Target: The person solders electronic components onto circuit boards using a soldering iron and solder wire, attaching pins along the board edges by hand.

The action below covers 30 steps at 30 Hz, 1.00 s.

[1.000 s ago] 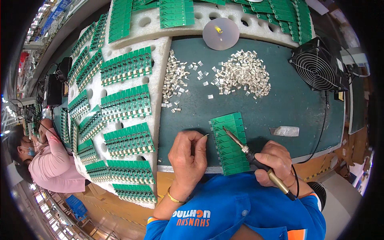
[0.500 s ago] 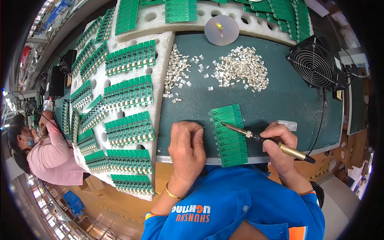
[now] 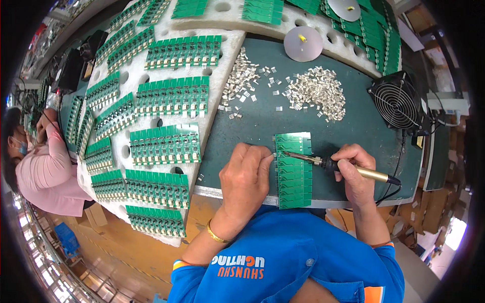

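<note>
A green circuit board strip [image 3: 294, 174] lies on the dark green mat [image 3: 262, 121] near the bench's front edge. My left hand [image 3: 246, 179] rests at the strip's left edge, fingertips pinched together there; whether it holds anything thin I cannot tell. My right hand [image 3: 355, 169] grips a soldering iron [image 3: 336, 165] with a gold handle. The iron's tip touches the upper left part of the strip, close to my left fingertips. Its black cable runs off to the right.
Two piles of small metal pin parts [image 3: 317, 91] lie further back on the mat. White foam trays [image 3: 166, 101] hold several rows of green boards on the left. A black fan [image 3: 396, 103] stands at the right, a round metal disc [image 3: 303, 44] behind. A person in pink [image 3: 45, 166] works at far left.
The soldering iron has swung from steep to nearly level, its tip now on the strip's upper left. My left hand has stayed at the strip's left edge.
</note>
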Each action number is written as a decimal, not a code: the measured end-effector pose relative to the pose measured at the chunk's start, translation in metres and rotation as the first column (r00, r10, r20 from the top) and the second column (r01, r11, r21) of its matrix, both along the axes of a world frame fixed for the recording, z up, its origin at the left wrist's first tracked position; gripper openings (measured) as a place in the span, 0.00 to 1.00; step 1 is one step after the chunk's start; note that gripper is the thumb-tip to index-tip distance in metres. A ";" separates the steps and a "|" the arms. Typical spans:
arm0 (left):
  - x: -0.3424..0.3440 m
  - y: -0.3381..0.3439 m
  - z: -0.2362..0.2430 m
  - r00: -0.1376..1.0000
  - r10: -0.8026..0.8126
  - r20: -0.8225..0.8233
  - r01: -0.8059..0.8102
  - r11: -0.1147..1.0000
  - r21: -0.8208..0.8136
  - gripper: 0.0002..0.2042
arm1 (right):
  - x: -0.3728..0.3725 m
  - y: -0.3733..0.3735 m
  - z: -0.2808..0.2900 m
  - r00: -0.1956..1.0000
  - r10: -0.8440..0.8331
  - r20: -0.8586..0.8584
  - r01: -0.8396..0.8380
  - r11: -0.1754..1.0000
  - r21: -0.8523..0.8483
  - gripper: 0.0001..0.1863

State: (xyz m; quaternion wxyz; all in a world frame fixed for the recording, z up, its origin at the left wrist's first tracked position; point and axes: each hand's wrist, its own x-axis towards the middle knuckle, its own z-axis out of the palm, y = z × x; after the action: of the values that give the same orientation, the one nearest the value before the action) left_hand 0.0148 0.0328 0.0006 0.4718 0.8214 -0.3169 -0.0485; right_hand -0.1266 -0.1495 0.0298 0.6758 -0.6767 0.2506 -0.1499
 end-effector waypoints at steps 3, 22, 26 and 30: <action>0.001 -0.001 0.001 1.000 0.003 -0.024 -0.003 1.000 -0.003 0.04 | 0.004 -0.003 -0.001 1.000 0.023 -0.010 -0.023 1.000 0.002 0.08; 0.003 -0.001 -0.001 0.999 -0.039 -0.022 0.039 0.999 0.014 0.04 | 0.017 -0.018 0.006 0.985 0.161 -0.061 -0.162 0.987 -0.004 0.06; 0.003 -0.001 -0.001 0.999 -0.041 -0.024 0.041 0.999 0.002 0.04 | 0.020 -0.022 0.008 0.977 0.200 -0.072 -0.200 0.980 0.009 0.06; 0.003 -0.001 -0.001 0.999 -0.039 -0.027 0.039 0.999 0.001 0.04 | 0.024 -0.028 0.009 0.968 0.243 -0.068 -0.244 0.970 -0.004 0.06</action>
State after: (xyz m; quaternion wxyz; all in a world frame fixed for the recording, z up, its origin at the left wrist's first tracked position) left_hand 0.0178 0.0318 -0.0005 0.4745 0.8147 -0.3263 -0.0686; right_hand -0.1028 -0.1779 0.0388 0.6762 -0.7111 0.1874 -0.0444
